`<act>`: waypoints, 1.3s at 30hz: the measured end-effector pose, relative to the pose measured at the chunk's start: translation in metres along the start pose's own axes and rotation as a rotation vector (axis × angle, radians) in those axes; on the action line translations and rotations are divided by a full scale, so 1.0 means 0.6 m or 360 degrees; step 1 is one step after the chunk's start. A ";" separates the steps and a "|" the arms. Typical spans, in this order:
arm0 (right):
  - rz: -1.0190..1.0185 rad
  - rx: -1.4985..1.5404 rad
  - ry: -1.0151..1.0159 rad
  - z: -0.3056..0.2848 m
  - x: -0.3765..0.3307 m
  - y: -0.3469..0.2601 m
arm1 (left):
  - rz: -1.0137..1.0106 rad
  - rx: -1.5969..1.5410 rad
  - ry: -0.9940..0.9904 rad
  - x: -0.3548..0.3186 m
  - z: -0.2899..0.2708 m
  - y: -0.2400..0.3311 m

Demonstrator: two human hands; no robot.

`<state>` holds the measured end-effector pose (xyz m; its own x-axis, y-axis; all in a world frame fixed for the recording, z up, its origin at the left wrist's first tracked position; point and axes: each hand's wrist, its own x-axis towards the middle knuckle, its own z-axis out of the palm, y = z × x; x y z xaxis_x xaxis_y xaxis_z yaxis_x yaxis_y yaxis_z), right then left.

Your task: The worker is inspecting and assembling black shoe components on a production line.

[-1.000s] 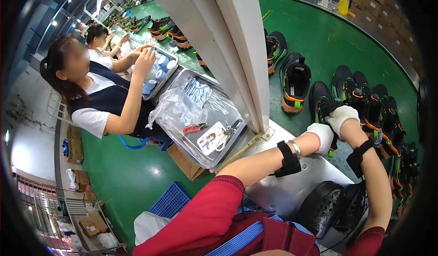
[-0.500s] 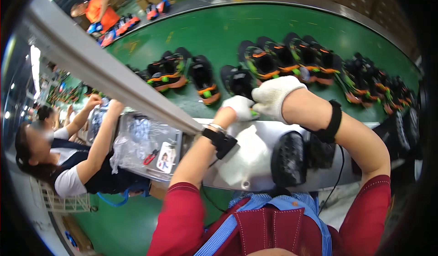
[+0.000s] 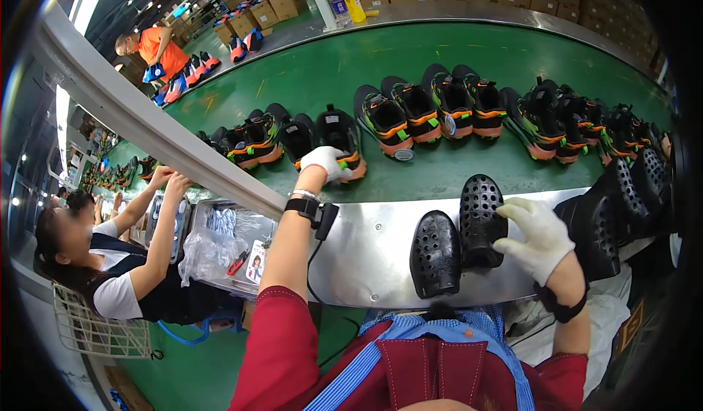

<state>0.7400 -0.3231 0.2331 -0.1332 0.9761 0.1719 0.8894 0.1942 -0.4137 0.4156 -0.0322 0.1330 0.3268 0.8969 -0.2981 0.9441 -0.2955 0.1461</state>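
My left hand (image 3: 324, 163), in a white glove, is closed on the near end of a black sneaker (image 3: 340, 134) with orange and green trim. The sneaker stands on the green table (image 3: 271, 67), beside another black sneaker (image 3: 296, 137). My right hand (image 3: 538, 237), also gloved, has thumb and fingers apart at the right edge of a black shoe-shaped piece full of round holes (image 3: 481, 217). A matching black piece (image 3: 436, 256) stands just left of it. Both rest on the metal ledge (image 3: 366, 257) in front of me.
Several sneakers (image 3: 417, 110) line the green table. More black holed pieces (image 3: 597, 235) crowd the right. A slanted white post (image 3: 154, 110) crosses the left, near a grey bin (image 3: 238, 220) with plastic wrap and red snips. Co-workers sit left (image 3: 102, 257) and stand far left (image 3: 157, 48).
My hands were together at a sneaker; they have separated. The left has moved left onto the sneaker, the right down to the black holed piece. The sneakers sit further left in view.
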 end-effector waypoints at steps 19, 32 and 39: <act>0.0323 0.0325 0.0429 0.118 -0.057 0.044 | 0.0361 0.0095 0.0492 0.045 -0.025 0.195; 0.0301 0.0384 0.0513 0.132 -0.062 0.065 | 0.0015 -0.0212 -0.0828 0.188 -0.036 0.200; 0.0328 0.0360 0.0506 0.125 -0.061 0.065 | 0.0019 -0.0331 -0.0645 0.178 -0.028 0.186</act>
<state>0.7466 -0.3440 0.1436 0.2094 0.9250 0.3170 0.7604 0.0498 -0.6476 0.5553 0.0358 0.1335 0.3674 0.6801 -0.6344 0.9249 -0.1957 0.3259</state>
